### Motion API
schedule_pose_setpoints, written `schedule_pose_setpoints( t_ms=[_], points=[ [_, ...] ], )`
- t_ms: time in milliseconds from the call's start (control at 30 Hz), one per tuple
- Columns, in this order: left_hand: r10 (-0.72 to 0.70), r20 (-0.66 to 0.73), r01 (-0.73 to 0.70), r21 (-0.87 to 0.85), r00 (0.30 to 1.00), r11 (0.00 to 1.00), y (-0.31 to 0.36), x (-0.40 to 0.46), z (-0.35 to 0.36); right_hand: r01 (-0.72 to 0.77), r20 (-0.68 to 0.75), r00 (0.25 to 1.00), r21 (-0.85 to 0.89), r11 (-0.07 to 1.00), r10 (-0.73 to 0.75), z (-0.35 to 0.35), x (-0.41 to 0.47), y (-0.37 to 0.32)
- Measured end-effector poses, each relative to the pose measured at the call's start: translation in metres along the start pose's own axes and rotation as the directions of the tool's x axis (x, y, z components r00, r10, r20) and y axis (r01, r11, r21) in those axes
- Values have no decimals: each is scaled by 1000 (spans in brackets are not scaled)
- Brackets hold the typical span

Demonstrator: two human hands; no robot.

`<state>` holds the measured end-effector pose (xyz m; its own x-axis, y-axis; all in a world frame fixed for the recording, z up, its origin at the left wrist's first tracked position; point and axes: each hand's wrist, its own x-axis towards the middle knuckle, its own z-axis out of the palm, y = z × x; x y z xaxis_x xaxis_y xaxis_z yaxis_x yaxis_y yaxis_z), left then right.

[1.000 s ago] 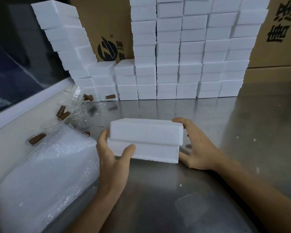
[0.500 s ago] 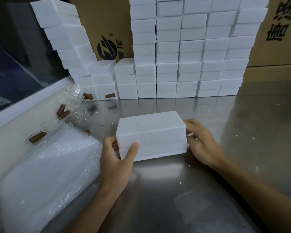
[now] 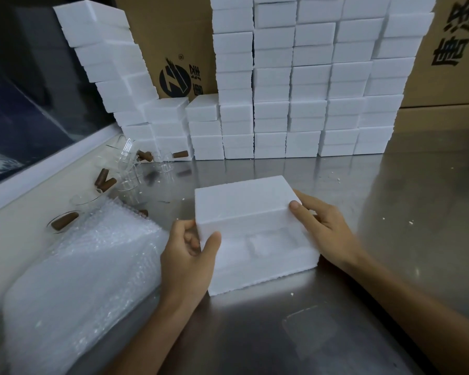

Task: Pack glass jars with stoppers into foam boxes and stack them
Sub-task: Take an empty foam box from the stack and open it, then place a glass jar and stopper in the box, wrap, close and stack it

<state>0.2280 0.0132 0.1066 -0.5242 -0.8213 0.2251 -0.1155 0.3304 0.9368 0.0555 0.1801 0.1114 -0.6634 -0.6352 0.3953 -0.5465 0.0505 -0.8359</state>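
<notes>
Nearest, two bare forearms reach in over the steel surface [image 3: 336, 334]. The left hand [image 3: 190, 255] has its grip on the near left corner of a foam lid [image 3: 241, 207], thumb on the front face and fingers curled at the side. The right hand [image 3: 325, 228] holds the lid's right end, thumb pressed on its top corner. The lid is tilted up at the front, its back edge low, uncovering the foam box [image 3: 266, 263] beneath, which sits on the surface and shows two moulded hollows; whether anything lies in them cannot be told.

To the left lies one bulky bundle of bubble wrap [image 3: 79, 280], touching the left wrist. Beyond it, along the left edge of the surface, is a cluster of clear glass jars [image 3: 127, 169] lying on their sides, hard to count because they are transparent; about six brown stoppers [image 3: 104, 182] show among them.

Farthest back, a wall of stacked foam boxes [image 3: 309, 85] stands in seven or so columns, the leftmost leaning. Behind it are two cardboard cartons [image 3: 173, 50] with black printed marks.
</notes>
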Motion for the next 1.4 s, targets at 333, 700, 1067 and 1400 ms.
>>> schedule_pose_setpoints(
  t_ms=[333,700,1067,1400],
  points=[
    [-80,78,79,16,994,997,2,7,-6,-203,62,979,122,972,196,7,6,-6],
    [-55,-25,59,255,998,965,0,18,-4,-473,-124,875,-18,881,467,9,8,-7],
    [69,175,-99,169,982,981,-10,28,-7,-402,-181,914,-509,761,362,15,23,-32],
    [91,116,-101,85,989,991,-16,31,-3,33,238,960,-614,788,145,125,160,-41]
  ],
)
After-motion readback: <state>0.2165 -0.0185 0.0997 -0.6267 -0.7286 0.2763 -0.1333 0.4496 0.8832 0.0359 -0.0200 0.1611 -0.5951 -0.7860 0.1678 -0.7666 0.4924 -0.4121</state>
